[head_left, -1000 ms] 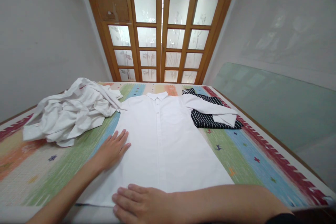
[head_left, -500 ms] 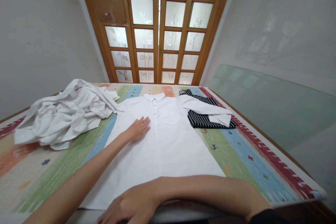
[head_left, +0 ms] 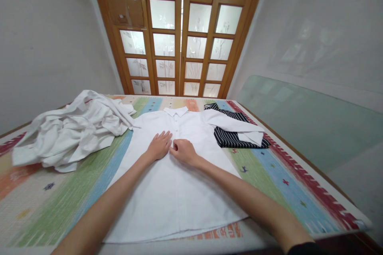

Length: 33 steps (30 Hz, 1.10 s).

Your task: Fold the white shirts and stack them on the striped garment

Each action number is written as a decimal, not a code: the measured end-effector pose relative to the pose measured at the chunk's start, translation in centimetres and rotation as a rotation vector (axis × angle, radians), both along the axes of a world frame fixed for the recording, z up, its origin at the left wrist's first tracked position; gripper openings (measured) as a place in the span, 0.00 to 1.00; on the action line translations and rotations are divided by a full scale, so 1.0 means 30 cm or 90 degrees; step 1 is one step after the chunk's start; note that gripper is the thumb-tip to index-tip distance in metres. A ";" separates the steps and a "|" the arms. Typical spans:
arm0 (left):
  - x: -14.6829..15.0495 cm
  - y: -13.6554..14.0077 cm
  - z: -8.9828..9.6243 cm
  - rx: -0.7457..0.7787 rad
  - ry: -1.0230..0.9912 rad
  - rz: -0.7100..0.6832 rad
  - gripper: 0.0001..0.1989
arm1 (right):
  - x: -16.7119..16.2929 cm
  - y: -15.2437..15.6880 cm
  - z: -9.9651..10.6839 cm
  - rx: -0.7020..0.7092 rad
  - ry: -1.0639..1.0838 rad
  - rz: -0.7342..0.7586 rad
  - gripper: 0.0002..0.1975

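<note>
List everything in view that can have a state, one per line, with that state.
White shirt: laid out flat, front up
Right-side sleeve: stretched outward, end bent back
Striped garment: lying flat, partly under the sleeve
White cloth heap: crumpled
Tablecloth: spread out
Doors: nearly shut, narrow gap between
Left grip: open, palm down on the shirt
Right grip: curled; pinching unclear

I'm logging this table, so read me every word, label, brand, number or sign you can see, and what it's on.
No readable words, brands or numbers.
White shirt: no text visible.
Tablecloth: orange marks at the near edge, too blurred to tell if they're letters.
Doors: pale mark on a brown panel, too small to read.
</note>
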<state>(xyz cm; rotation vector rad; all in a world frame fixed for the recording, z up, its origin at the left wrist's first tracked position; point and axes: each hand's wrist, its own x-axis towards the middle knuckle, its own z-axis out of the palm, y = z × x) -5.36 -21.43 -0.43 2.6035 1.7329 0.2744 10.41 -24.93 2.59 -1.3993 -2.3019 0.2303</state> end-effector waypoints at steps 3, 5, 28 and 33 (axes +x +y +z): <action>-0.016 -0.017 -0.010 0.019 -0.031 0.035 0.25 | 0.026 0.039 -0.032 -0.010 -0.048 -0.043 0.07; -0.023 -0.020 -0.017 0.036 -0.052 0.048 0.25 | 0.027 0.056 -0.045 -0.022 -0.054 -0.058 0.06; 0.095 -0.094 0.014 0.065 -0.334 -0.064 0.06 | 0.101 0.096 -0.049 -0.337 0.490 0.015 0.06; 0.096 -0.091 0.018 0.039 -0.379 -0.051 0.04 | 0.103 0.098 -0.053 -0.354 0.513 0.021 0.07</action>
